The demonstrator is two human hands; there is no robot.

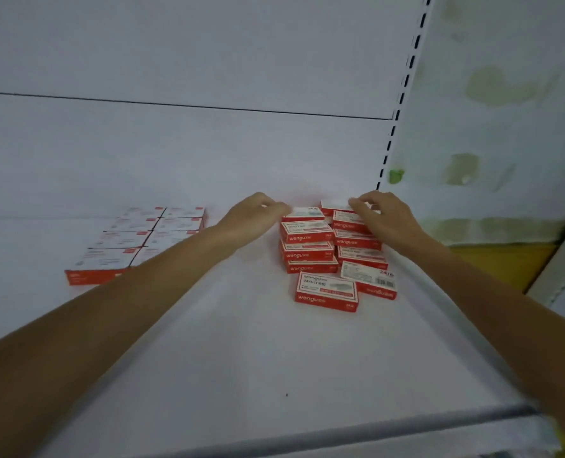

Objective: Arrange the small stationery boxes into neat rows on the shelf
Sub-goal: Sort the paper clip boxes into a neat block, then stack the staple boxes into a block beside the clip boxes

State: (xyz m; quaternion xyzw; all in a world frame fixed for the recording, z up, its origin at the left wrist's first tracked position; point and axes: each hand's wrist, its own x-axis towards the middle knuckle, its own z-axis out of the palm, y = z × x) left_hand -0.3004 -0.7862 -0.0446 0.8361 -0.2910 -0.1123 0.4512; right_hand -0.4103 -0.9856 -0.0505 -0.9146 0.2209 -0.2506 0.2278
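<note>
Several small red-and-white stationery boxes lie in a loose pile (pixel 335 251) at the back right of the white shelf (pixel 241 358). One box (pixel 326 291) sits askew at the pile's front. My left hand (pixel 258 216) touches the rearmost box of the pile's left column (pixel 302 213) with curled fingers. My right hand (pixel 382 216) pinches a box at the back of the right column (pixel 335 204). A second group of boxes (pixel 135 241) lies in two tidy rows to the left, partly hidden behind my left forearm.
The shelf's white back panel (pixel 208 143) rises just behind the boxes. A slotted upright (pixel 398 104) stands at the right corner, with a stained side wall (pixel 492 127) beyond it. The shelf's front lip (pixel 340 431) runs across the bottom.
</note>
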